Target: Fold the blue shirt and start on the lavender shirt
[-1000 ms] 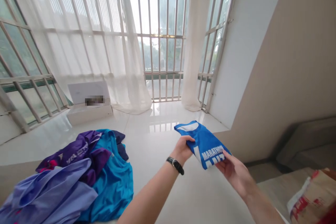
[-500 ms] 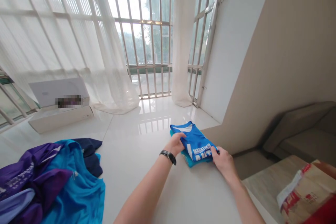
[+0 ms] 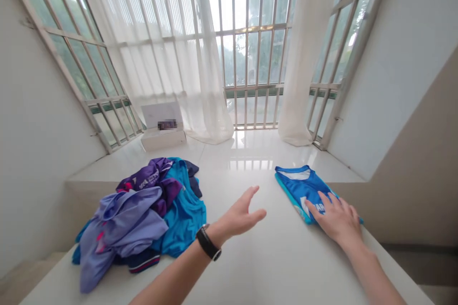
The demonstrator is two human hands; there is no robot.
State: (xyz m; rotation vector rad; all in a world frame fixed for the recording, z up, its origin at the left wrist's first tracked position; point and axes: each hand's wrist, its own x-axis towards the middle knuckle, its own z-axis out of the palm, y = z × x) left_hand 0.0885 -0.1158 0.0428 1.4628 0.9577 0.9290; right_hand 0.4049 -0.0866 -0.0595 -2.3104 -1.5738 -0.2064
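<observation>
A folded blue shirt with white lettering lies on the white table at the right, on top of another folded teal piece. My right hand rests flat on its near end, fingers spread. My left hand, with a black watch on the wrist, hovers open above the table's middle, holding nothing, fingers stretched towards the far side. A heap of unfolded shirts in purple, lilac and teal lies at the left.
A white box stands on the glossy window ledge behind the table. Sheer curtains hang before barred windows. A beige wall drops away at the right, and a white wall closes the left side.
The folded blue shirt was held up, then set down on the pile at the right. My left hand has let go and moved left; my right hand now lies flat on it.
</observation>
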